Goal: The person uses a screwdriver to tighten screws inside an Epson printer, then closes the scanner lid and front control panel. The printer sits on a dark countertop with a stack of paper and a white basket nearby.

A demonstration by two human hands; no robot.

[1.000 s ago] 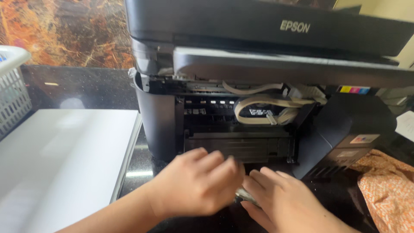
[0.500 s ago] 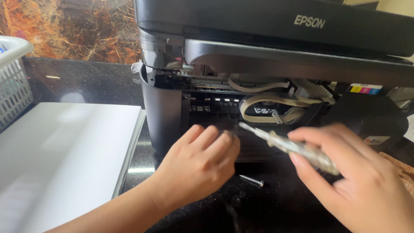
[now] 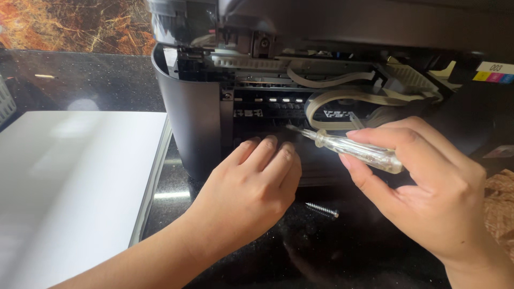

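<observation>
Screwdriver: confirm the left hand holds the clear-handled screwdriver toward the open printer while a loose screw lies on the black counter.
Not quite. The head view shows the right hand holding the clear-handled screwdriver toward the open printer; the left hand rests at its front. The loose screw does lie on the black counter.

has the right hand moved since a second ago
Yes. The right hand was down by the left hand at the printer front; it now sits further right, holding a clear-handled screwdriver toward the opening.
</observation>
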